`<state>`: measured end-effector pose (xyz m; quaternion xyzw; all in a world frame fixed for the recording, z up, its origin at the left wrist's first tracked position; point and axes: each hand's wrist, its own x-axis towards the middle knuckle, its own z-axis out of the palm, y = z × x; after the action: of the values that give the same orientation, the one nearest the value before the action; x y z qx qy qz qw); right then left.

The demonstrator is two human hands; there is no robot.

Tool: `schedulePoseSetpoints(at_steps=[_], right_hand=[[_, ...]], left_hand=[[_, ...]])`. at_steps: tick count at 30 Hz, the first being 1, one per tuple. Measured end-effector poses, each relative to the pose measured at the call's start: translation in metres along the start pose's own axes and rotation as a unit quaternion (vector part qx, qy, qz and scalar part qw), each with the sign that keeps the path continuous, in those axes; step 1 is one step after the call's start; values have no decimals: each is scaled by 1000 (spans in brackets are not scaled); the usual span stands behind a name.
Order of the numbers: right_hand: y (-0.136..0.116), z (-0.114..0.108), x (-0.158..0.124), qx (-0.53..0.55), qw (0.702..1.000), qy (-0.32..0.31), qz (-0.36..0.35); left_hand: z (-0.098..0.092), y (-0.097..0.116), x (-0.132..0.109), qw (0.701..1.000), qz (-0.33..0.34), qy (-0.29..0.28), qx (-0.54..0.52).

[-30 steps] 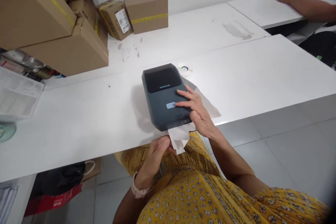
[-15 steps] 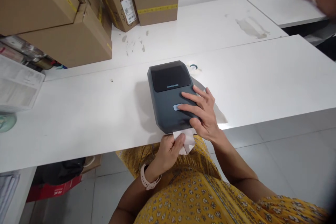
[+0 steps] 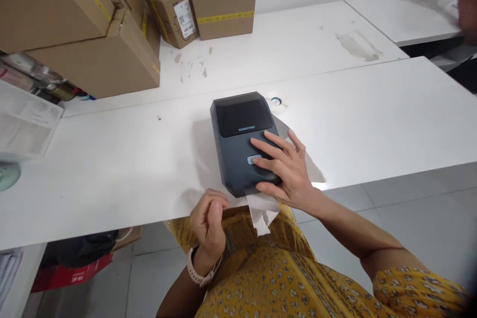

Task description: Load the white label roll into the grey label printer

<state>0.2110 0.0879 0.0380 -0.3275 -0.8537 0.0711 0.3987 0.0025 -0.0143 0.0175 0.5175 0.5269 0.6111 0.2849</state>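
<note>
1. Two hands show in the head view: a left hand (image 3: 208, 221) and a right hand (image 3: 290, 174).
2. Dark blue-grey device (image 3: 229, 164): lies flat on the white worktop (image 3: 126, 169), close to the front edge. Its far end carries a glossy black panel (image 3: 244, 114); its top carries a light blue button (image 3: 250, 160).
3. White paper strip (image 3: 256, 208): extends from under the device's near end and hangs over the worktop edge; its lower end is ragged.
4. Right hand: open, fingers spread across the device's top, index fingertip at the button. It rests on the casing without gripping.
5. Left hand: loosely curled near the device's near left corner, apart from the paper strip. Whether it holds anything cannot be told.
6. Cardboard boxes (image 3: 223, 5): stand at the rear left of the worktop, well apart from both hands.
</note>
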Motion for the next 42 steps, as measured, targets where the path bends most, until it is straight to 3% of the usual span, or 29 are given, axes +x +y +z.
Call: schedulePoseSetpoints(at_steps=[2,6,9,12,16,18,21,24,26,34,42], right_hand=[[-1,9,-16,64,995,64,44],[-12,21,-39,166,958,163,169],[-19,19,-38,168,952,171,190],[-14,3,-18,115,970,133,166],[6,-24,29,42,990,92,101],[19,-31,56,24,992,91,83],[37,-33,93,29,993,91,67],[53,-30,121,40,994,89,58],[63,-26,136,45,993,90,56],[96,-4,184,31,993,92,66],[101,4,190,4,993,103,56]], left_hand=[[4,-6,2,999,7,41,29],[12,-15,1,998,-15,-54,13],[15,-11,8,998,28,-63,-5],[17,-4,35,997,78,-3,-5],[22,-8,92,991,109,71,9],[25,-18,117,995,78,56,31],[28,-37,139,999,-10,-20,30],[30,-54,139,992,-85,-94,1],[30,-61,134,988,-97,-117,-17],[29,-59,127,987,-95,-130,-8],[30,-53,127,985,-111,-131,-6]])
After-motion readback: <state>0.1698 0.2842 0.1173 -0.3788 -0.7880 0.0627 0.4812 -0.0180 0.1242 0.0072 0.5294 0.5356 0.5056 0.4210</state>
